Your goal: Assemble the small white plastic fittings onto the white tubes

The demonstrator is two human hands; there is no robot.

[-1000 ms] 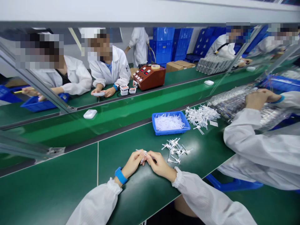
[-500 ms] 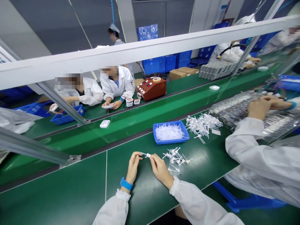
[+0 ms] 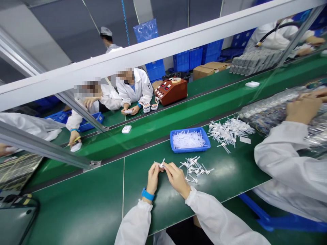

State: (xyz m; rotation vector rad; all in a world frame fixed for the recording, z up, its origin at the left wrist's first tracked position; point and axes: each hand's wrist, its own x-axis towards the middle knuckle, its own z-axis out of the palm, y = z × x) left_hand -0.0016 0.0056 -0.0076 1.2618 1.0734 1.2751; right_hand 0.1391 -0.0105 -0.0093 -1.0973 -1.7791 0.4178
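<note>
My left hand (image 3: 152, 180) and my right hand (image 3: 176, 179) meet above the green table, fingertips pinched close together. Between them is a small white plastic piece with a translucent strip (image 3: 162, 164), one end sticking up; the fingers partly cover it. Both hands grip this piece. Just right of my right hand lies a small loose pile of similar white strip pieces (image 3: 195, 167). Beyond the hands stands a blue tray (image 3: 191, 150) full of thin translucent strips. A larger heap of white strip pieces (image 3: 227, 131) lies to its right.
A green conveyor belt (image 3: 153, 126) runs behind the table, carrying a white device (image 3: 126, 129). A metal post (image 3: 79, 112) rises at left. At right, a co-worker's sleeve (image 3: 276, 146) reaches over bagged parts (image 3: 268, 105). More co-workers sit across the belt.
The view has swung left, so things sit further right. My fingertips have drawn closer together and the strip now points upward. Across the belt, a co-worker's hand has lowered to a white item.
</note>
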